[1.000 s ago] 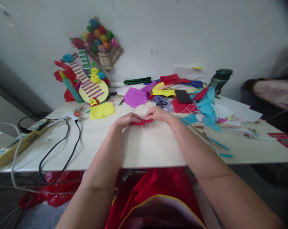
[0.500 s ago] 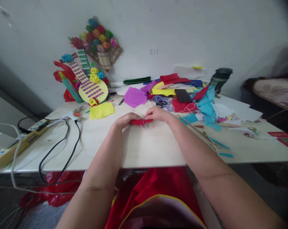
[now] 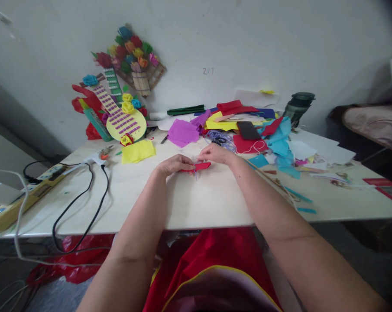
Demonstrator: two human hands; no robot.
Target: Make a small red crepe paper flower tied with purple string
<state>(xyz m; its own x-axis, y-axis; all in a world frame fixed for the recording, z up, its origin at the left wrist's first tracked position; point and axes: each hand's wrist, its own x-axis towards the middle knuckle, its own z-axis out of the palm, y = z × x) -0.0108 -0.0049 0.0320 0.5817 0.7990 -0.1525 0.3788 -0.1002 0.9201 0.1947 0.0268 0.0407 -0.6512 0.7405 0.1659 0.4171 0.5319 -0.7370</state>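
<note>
My left hand (image 3: 176, 164) is closed around the left part of a folded red paper strip (image 3: 202, 166), held just above the table. A thin purple string (image 3: 196, 172) crosses the strip near its middle, with an end hanging down in front. Just behind the strip, my right hand (image 3: 212, 154) pinches its fingertips together by the string. The part of the string between those fingers is mostly hidden. The strip's right end shows uncovered, its left end lies under my left fingers.
Purple crepe paper (image 3: 183, 133), scissors (image 3: 219, 141), a phone (image 3: 247, 130) and blue scraps (image 3: 282, 143) lie behind my hands. A yellow sheet (image 3: 138, 151), glue gun (image 3: 98, 158) and power strip (image 3: 30, 199) are at left. A dark bottle (image 3: 298, 108) stands back right.
The red strip has shifted slightly right and tilts up at its right end. My right fingers have come off the strip's right part, and my left thumb has moved in by the string.
</note>
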